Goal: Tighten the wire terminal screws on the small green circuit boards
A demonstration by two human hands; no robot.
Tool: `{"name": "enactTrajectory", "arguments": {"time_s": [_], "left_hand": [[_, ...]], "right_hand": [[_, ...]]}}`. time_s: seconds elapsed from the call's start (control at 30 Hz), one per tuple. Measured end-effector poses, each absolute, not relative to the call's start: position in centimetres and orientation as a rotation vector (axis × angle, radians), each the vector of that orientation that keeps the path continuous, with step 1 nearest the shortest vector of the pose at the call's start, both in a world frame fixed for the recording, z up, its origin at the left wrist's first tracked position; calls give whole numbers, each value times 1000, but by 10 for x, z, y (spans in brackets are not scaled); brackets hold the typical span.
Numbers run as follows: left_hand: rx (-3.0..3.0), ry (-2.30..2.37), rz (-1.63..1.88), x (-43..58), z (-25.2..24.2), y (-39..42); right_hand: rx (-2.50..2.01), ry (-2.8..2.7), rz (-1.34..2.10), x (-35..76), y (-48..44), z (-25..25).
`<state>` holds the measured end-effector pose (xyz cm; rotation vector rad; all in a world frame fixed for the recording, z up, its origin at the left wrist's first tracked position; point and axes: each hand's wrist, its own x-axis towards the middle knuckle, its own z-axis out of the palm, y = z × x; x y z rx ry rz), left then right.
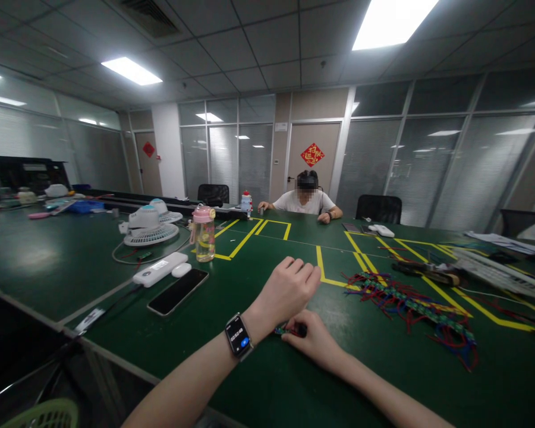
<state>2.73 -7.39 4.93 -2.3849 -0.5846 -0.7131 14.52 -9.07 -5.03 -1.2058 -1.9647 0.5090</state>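
Observation:
My left hand [292, 285], with a smartwatch [238, 337] on its wrist, is raised over the table with its fingers curled. What it holds, if anything, is hidden. Just below and to the right, my right hand [318, 340] pinches a small green circuit board [280, 330] with thin wires, partly covered by my left wrist. A small black piece [301, 329] shows between the right fingers; I cannot make out its kind. To the right lies a long row of similar wired circuit boards [410, 303] with red and blue wires.
On the green table [169, 356] left of my hands are a phone [178, 291], a white power strip [160, 269], a pink-lidded bottle [204, 233] and white fans [149, 226]. Yellow tape [249, 238] marks the surface. Across sits another person [298, 202]. A keyboard [499, 273] lies far right.

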Motion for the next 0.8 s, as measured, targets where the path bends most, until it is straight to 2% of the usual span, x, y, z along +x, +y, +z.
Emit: {"name": "enactTrajectory", "arguments": {"time_s": [0.2,0.43,0.67,0.8], "left_hand": [[-2494,-615,-833,25,47,-72],[-3021,-663,-1632,15,34,-62],[-2955,-830,-1904,7,29,-56],[-3238,-752,-2122,5,26,-46]], "right_hand": [[-1223,-1953,531,146,-90,-52],[-1182,-1994,555,149,-85,-60],[-1218,-1976,557,150,-84,-62],[-1211,-1980,569,149,-86,-59]]}}
